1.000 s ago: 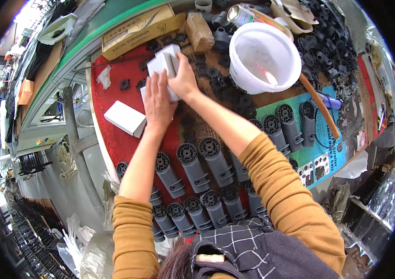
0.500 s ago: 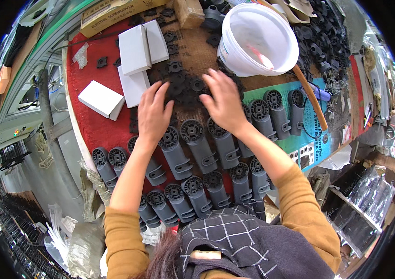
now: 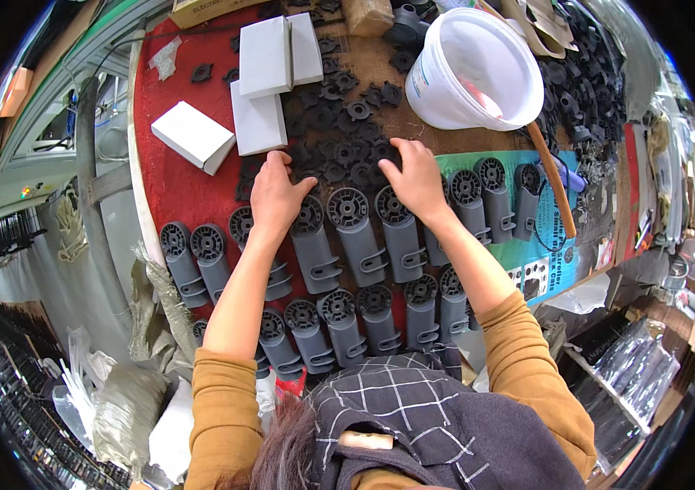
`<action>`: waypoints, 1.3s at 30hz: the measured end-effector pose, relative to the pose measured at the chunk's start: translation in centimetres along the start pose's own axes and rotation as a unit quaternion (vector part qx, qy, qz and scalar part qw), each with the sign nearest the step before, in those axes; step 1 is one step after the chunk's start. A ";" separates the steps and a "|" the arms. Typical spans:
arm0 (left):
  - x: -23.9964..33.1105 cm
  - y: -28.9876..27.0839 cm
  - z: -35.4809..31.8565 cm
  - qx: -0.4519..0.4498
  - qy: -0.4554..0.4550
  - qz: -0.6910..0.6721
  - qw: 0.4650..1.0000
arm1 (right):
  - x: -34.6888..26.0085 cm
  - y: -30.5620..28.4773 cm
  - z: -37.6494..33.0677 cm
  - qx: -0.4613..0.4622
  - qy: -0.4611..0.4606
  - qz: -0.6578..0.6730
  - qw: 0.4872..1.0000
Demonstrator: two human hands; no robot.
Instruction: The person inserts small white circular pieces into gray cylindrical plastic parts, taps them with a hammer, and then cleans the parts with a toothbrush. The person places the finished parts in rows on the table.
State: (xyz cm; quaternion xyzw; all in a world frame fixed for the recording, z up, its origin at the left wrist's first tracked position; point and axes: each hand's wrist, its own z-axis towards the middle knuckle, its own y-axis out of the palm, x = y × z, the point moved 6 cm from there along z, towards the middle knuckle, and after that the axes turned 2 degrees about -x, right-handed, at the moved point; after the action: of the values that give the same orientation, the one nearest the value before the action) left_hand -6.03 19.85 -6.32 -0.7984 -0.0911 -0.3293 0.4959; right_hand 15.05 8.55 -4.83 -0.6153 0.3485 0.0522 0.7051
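Small black plastic discs with lugs (image 3: 343,153) lie in a loose heap on the work table. My left hand (image 3: 277,196) is at the heap's near left side, thumb spread from the slightly bent fingers. Over its right side is my right hand (image 3: 416,180), also with the thumb apart from the fingers. Both look open, with nothing visible in them. Grey plastic tubes with round ribbed ends and side clips (image 3: 357,233) lie in two rows below the hands. My forearms pass over some of these tubes.
White boxes (image 3: 265,57) are stacked beyond my left hand, with another white box (image 3: 193,135) to their left. A white bucket (image 3: 432,91) stands at the far right beside a curved wooden handle (image 3: 556,184). Black plastic parts (image 3: 580,94) are piled behind it.
Both hands have drawn nearer to me, and the black discs now lie more spread out between and beyond them. The whole view has shifted slightly.
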 end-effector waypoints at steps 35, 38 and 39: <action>2.0 2.6 0.7 -0.084 0.020 -0.261 0.961 | -1.2 1.6 2.5 -0.133 -0.066 0.005 0.989; 3.2 2.5 0.6 0.001 0.080 -0.058 0.995 | -1.2 1.8 3.1 -0.149 -0.056 -0.010 0.987; 3.3 2.6 0.7 0.007 0.070 -0.059 0.996 | -1.1 2.2 3.0 -0.181 -0.041 0.021 0.982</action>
State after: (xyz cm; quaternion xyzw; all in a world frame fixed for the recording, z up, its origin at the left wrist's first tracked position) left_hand -1.99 18.55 -6.42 -0.7634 -0.1057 -0.4123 0.4859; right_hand 14.41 12.21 -6.07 -0.7229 0.3163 0.1544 0.5946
